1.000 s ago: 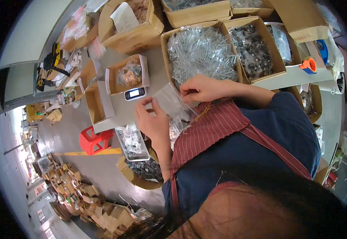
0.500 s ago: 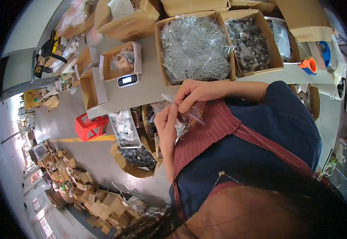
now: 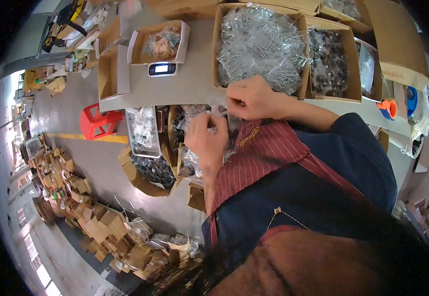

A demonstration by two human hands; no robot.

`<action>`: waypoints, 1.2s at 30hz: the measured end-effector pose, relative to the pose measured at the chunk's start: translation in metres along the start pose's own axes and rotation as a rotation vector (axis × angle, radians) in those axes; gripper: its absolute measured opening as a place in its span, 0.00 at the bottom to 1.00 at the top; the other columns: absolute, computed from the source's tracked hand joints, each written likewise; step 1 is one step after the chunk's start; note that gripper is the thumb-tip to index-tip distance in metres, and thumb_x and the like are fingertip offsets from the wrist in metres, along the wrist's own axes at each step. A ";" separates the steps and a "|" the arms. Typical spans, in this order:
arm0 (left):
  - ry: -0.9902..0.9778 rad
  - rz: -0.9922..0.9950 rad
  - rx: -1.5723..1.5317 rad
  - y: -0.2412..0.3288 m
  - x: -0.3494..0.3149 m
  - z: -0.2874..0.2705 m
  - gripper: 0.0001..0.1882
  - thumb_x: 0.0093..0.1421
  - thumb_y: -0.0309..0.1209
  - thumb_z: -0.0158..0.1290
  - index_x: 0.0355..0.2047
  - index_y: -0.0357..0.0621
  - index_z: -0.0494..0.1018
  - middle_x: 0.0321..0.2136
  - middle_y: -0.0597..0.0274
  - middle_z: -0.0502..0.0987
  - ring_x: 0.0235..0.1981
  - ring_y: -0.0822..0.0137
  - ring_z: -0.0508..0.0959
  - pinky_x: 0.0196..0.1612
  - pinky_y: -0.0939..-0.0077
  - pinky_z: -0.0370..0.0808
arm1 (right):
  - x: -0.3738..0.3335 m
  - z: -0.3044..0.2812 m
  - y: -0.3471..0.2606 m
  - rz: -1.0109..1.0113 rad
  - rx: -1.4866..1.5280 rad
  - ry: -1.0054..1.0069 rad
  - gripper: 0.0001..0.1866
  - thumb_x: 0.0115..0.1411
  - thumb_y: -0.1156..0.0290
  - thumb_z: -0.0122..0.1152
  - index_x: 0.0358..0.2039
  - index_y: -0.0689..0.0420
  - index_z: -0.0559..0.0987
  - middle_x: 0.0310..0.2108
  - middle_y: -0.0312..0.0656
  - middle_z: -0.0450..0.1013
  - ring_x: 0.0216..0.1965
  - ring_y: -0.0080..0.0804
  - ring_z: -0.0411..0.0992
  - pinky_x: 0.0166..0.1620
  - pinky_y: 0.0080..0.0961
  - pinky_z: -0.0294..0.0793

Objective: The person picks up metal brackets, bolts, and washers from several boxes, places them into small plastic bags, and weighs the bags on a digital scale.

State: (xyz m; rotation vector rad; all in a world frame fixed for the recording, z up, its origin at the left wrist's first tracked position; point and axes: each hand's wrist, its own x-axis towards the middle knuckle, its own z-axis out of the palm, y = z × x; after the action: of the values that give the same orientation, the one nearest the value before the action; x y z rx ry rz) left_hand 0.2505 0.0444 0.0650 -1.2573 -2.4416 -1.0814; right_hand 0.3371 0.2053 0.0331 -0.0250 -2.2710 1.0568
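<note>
In front of my striped red apron [image 3: 268,153] my two hands are raised at the table's near edge, a little apart. Between them shows a small clear plastic bag [image 3: 219,109], blurred and hard to outline. My left hand [image 3: 207,138] is closed, its fingertips curled in a pinch at the bag. My right hand [image 3: 256,97] is closed too, knuckles up, at the bag's other side. Just beyond the right hand stands a cardboard box of bagged screws [image 3: 261,47].
Right of the screws is a box of bagged dark parts [image 3: 327,61]. A small scale [image 3: 163,69] touches a shallow box [image 3: 133,47] holding bagged copper-coloured parts. Below the table edge sit a metal tray [image 3: 143,130] and a carton of dark pieces [image 3: 150,170]. A red stool [image 3: 98,122] stands left.
My hands have moved apart; earlier their fingertips met on the clear bag. The right hand is now turned knuckles up. The view has shifted, so the table lies higher.
</note>
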 end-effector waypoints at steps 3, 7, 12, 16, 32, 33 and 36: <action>-0.032 -0.134 0.229 -0.013 0.007 -0.010 0.08 0.49 0.24 0.58 0.19 0.43 0.69 0.18 0.57 0.73 0.22 0.55 0.75 0.25 0.62 0.71 | 0.018 0.005 0.009 0.035 -0.186 0.068 0.05 0.45 0.74 0.62 0.23 0.55 0.74 0.31 0.40 0.72 0.28 0.42 0.74 0.26 0.36 0.73; -0.100 -0.157 0.209 -0.034 0.009 -0.012 0.07 0.50 0.28 0.58 0.21 0.43 0.71 0.22 0.58 0.75 0.25 0.53 0.77 0.28 0.62 0.73 | 0.043 0.020 0.005 -0.450 -0.243 -0.066 0.12 0.44 0.72 0.63 0.33 0.54 0.80 0.50 0.41 0.71 0.48 0.42 0.71 0.53 0.40 0.71; -0.106 -0.076 0.233 -0.047 0.018 -0.010 0.07 0.51 0.29 0.58 0.24 0.42 0.71 0.24 0.57 0.76 0.28 0.52 0.77 0.31 0.59 0.74 | 0.058 0.062 0.020 -0.428 -0.332 -0.230 0.17 0.44 0.71 0.63 0.38 0.55 0.81 0.54 0.42 0.69 0.53 0.42 0.68 0.59 0.40 0.65; -0.205 -0.325 0.285 -0.059 0.027 -0.009 0.13 0.52 0.31 0.57 0.36 0.41 0.67 0.33 0.53 0.75 0.38 0.48 0.75 0.38 0.55 0.73 | 0.068 0.094 0.022 -0.320 -0.387 -0.377 0.16 0.44 0.70 0.63 0.37 0.57 0.81 0.46 0.45 0.70 0.48 0.40 0.69 0.54 0.37 0.68; -0.068 -0.648 0.212 -0.179 0.032 -0.046 0.13 0.56 0.28 0.52 0.43 0.48 0.69 0.30 0.54 0.78 0.33 0.48 0.78 0.36 0.52 0.73 | 0.243 0.142 0.153 0.177 0.009 -0.565 0.17 0.56 0.65 0.62 0.45 0.54 0.81 0.44 0.42 0.73 0.48 0.43 0.72 0.55 0.38 0.69; -0.163 -0.663 0.200 -0.187 0.039 -0.037 0.13 0.57 0.29 0.52 0.43 0.49 0.69 0.28 0.53 0.79 0.31 0.47 0.79 0.35 0.51 0.73 | 0.250 0.142 0.173 0.141 -0.296 -0.452 0.19 0.54 0.64 0.63 0.46 0.55 0.80 0.45 0.42 0.73 0.48 0.42 0.72 0.56 0.37 0.69; -0.259 -0.613 0.264 -0.194 0.053 -0.028 0.11 0.59 0.38 0.54 0.41 0.49 0.74 0.25 0.54 0.80 0.30 0.48 0.80 0.33 0.55 0.73 | 0.252 0.165 0.196 -0.020 -0.941 -0.471 0.20 0.50 0.70 0.61 0.47 0.54 0.80 0.49 0.46 0.72 0.52 0.40 0.70 0.52 0.36 0.74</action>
State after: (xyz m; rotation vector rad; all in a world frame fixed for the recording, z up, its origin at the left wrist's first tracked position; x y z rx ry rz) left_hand 0.0645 -0.0140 0.0083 -0.6053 -3.1509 -0.6916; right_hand -0.0017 0.2931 -0.0493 -0.1508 -2.9820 -0.1231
